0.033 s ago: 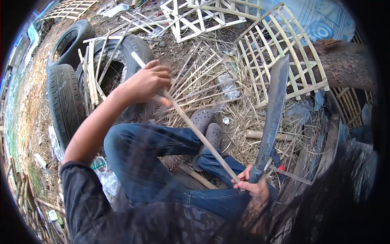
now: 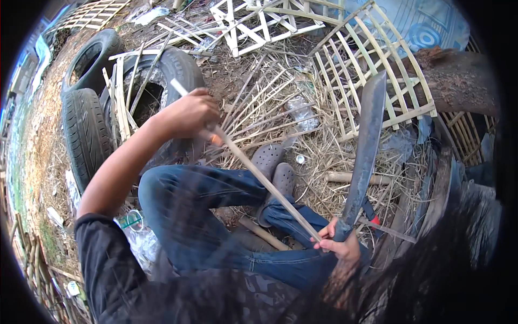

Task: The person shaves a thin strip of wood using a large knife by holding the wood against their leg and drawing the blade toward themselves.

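My left hand (image 2: 193, 114) is closed round the upper part of a long, thin bamboo strip (image 2: 264, 181), whose pale tip sticks out beyond my fist. The strip slants down to the right across my bent, jeans-clad legs. Low on the right, my right hand (image 2: 342, 247) is closed at the handle of a machete (image 2: 364, 146). Its broad dark blade points up and away. The strip's lower end lies between the thumb and fingers of that same hand. Part of the machete's handle is hidden by my fingers.
Old tyres (image 2: 86, 137) stand at the left with split bamboo pieces (image 2: 123, 97) leaning on one. Bamboo lattice panels (image 2: 372, 70) lie at the far side, one beside a thick log (image 2: 461, 81). Shavings (image 2: 318, 151) litter the ground near my clogs (image 2: 268, 157).
My left hand has shifted slightly left and down along with the strip's upper end. Both hands keep their grip, and the machete has barely moved.
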Tool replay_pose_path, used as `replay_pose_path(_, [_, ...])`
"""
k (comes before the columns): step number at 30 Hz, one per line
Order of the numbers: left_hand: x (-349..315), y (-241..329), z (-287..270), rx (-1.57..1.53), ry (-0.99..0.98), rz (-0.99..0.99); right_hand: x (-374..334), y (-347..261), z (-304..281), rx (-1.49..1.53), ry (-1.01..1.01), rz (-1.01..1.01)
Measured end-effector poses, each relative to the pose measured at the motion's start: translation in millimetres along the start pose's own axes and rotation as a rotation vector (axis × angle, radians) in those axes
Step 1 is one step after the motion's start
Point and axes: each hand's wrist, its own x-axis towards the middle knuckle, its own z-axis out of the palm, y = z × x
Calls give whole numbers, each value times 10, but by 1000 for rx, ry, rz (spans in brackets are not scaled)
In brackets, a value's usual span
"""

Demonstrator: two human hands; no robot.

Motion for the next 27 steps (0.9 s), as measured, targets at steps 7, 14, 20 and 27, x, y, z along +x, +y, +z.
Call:
replay_pose_path(7, [-141, 421, -352, -162, -414, -230, -23, -320, -474, -482, 513, -230])
replay_pose_path(14, [18, 1029, -102, -719, -363, -355, 3, -228, -271, -674, 969, -241])
replay_pose_path(20, [275, 1700, 361, -1334, -300, -416, 455, -144, 341, -804, 486, -419])
replay_pose_path(27, [337, 2181, 442, -1483, -216, -426, 551, -136, 214, -1043, 349, -391])
